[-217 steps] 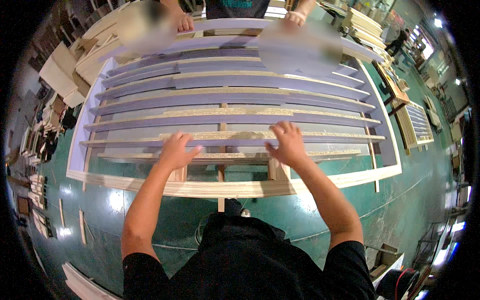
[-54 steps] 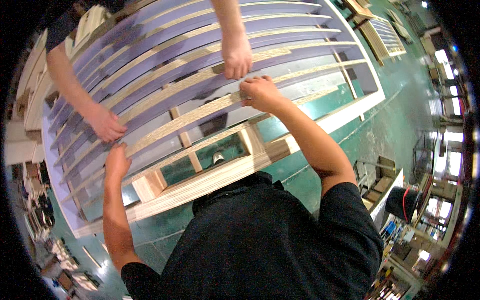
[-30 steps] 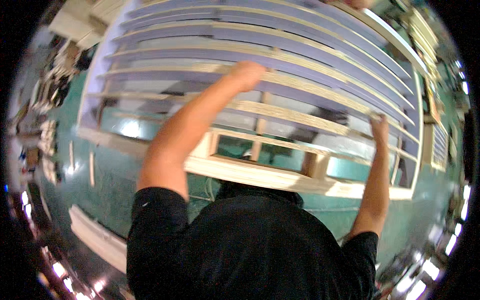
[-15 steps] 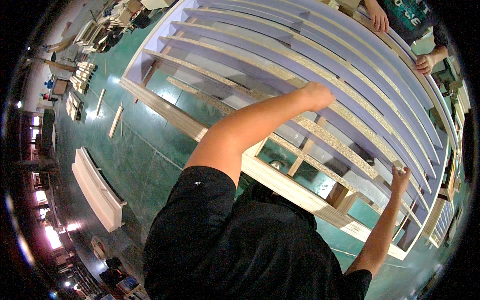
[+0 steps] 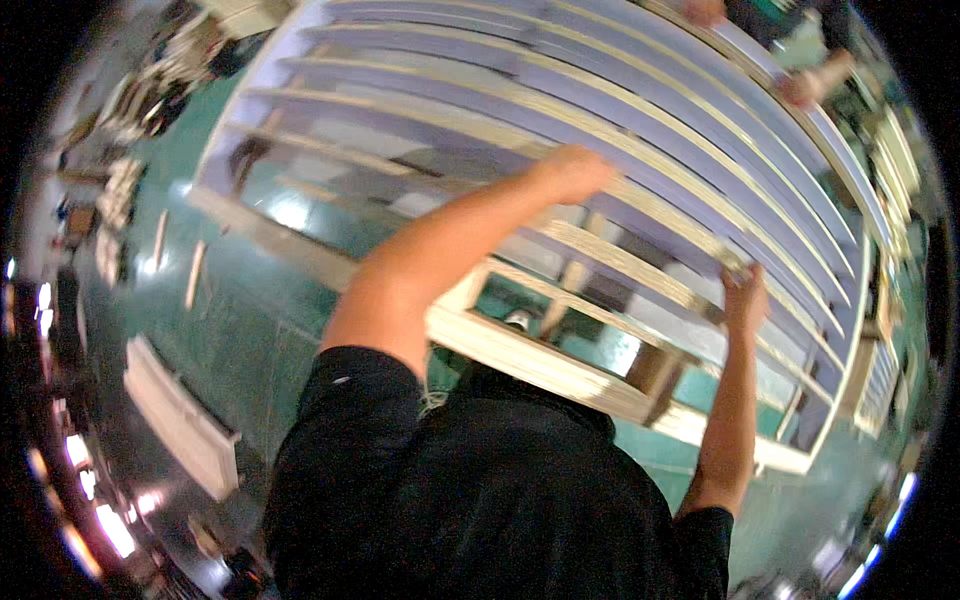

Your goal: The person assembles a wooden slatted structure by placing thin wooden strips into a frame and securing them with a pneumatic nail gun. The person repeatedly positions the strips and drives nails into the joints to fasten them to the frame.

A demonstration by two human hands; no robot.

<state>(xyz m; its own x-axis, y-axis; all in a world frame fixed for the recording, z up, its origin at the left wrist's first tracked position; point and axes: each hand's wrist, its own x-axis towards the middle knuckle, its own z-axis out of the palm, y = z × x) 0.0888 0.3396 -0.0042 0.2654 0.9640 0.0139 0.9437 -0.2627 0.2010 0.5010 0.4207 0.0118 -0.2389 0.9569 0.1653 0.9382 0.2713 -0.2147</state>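
A large shelf-like frame (image 5: 520, 345) with pale wooden rails and several long lilac panels with chipboard edges lies before me. My left hand (image 5: 578, 175) is closed over one of the panel edges near the middle; its fingertips are hidden and what they hold cannot be made out. Further right, my right hand (image 5: 745, 295) is closed around a small pale block-like piece (image 5: 735, 258), held at a panel edge. Motion blurs that piece, so its exact kind is unclear.
Across the frame, another person's hand (image 5: 800, 88) rests at the far rail. A long pale trim board (image 5: 180, 420) lies on the green floor at left. Wood pieces (image 5: 120, 205) are stacked further back, and loose strips (image 5: 195, 275) lie nearby.
The whole view has shifted and blurred, with the frame sliding left in it. My right hand with the small piece has moved left along the panel edge, nearer my left hand.
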